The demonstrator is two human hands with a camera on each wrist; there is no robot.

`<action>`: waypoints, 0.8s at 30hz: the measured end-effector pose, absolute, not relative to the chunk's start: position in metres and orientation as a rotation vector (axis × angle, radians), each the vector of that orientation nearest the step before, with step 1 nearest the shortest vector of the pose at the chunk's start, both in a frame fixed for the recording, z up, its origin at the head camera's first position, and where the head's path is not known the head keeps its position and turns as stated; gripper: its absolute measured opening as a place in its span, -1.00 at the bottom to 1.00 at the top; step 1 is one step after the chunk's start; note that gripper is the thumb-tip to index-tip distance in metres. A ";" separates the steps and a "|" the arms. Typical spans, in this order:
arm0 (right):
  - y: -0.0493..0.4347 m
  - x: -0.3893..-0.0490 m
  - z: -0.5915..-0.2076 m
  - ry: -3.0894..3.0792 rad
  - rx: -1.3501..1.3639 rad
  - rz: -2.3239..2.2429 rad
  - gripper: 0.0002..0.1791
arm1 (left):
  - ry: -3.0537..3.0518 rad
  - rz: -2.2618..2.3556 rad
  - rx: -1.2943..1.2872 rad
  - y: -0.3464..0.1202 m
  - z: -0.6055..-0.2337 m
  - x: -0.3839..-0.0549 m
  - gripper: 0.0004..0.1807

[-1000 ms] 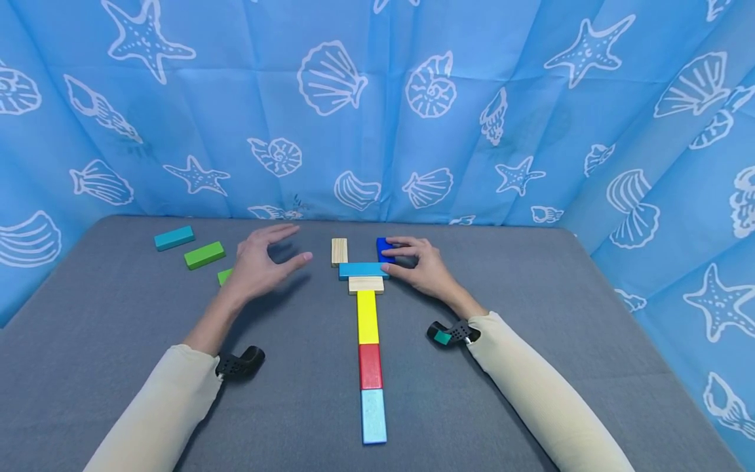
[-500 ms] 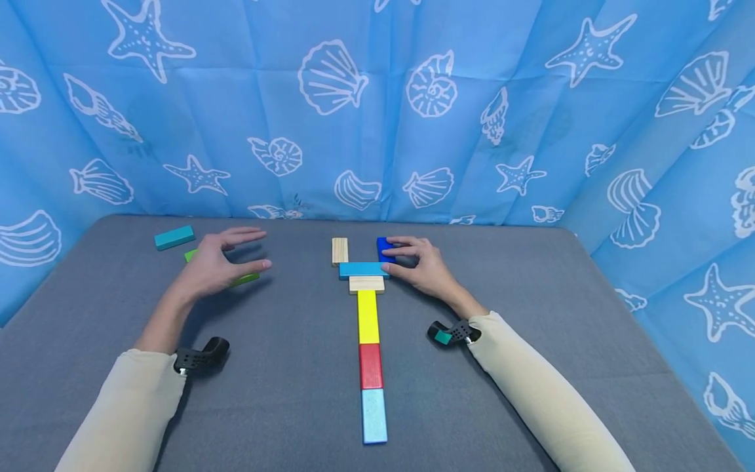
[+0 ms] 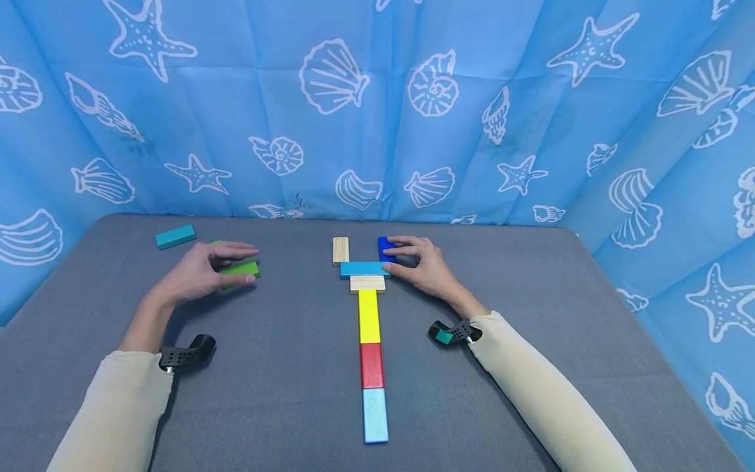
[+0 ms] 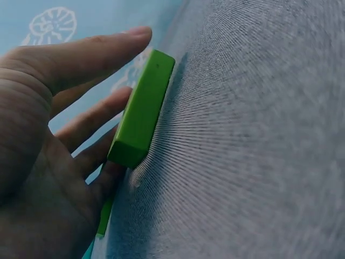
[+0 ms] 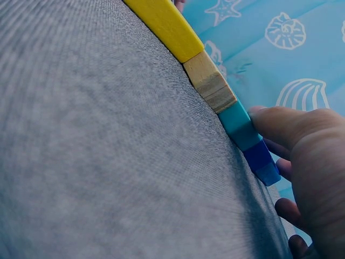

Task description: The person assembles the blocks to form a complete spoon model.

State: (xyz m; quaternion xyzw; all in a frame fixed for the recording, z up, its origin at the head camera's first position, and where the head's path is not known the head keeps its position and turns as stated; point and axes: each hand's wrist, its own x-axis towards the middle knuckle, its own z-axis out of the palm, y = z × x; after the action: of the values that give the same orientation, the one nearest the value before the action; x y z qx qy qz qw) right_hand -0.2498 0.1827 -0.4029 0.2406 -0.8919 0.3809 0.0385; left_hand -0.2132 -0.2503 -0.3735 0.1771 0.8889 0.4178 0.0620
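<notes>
My left hand (image 3: 189, 272) reaches around a green block (image 3: 243, 270) lying on the grey table, thumb on the near side and fingers beyond it. A gap shows between thumb and block in the left wrist view. My right hand (image 3: 421, 265) touches the right end of a blue crosswise block (image 3: 361, 269) with its thumb, while its fingers rest at a dark blue block (image 3: 385, 247). Left of that stands a wooden block (image 3: 341, 250). Below the blue block, a second wooden block (image 3: 367, 284), a yellow block (image 3: 369, 316), a red block (image 3: 372, 366) and a light blue block (image 3: 375, 415) form a line.
A teal block (image 3: 175, 236) lies at the far left of the table. Another green block (image 4: 105, 218) is mostly hidden behind my left hand. A blue curtain (image 3: 377, 144) with white shells hangs along the table's back edge.
My left hand has moved left and down from near the middle to the green block, its fingers now around it. The right hand and the arranged blocks have stayed put.
</notes>
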 end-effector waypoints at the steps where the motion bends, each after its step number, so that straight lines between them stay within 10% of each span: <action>1: 0.183 -0.250 -0.403 -2.733 0.740 1.169 -0.59 | 2.681 1.263 0.541 -0.251 -0.374 -0.213 -0.37; 24: 0.182 -0.250 -0.404 -2.737 0.741 1.164 -0.60 | 2.734 1.165 0.566 -0.245 -0.381 -0.216 -0.55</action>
State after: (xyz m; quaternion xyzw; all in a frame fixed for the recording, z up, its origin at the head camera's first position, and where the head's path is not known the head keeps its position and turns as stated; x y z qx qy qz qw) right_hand -0.2503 0.1825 -0.4041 0.2416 -0.8923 0.3795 0.0383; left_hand -0.2158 -0.2446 -0.3814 0.1868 0.9022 0.3843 0.0583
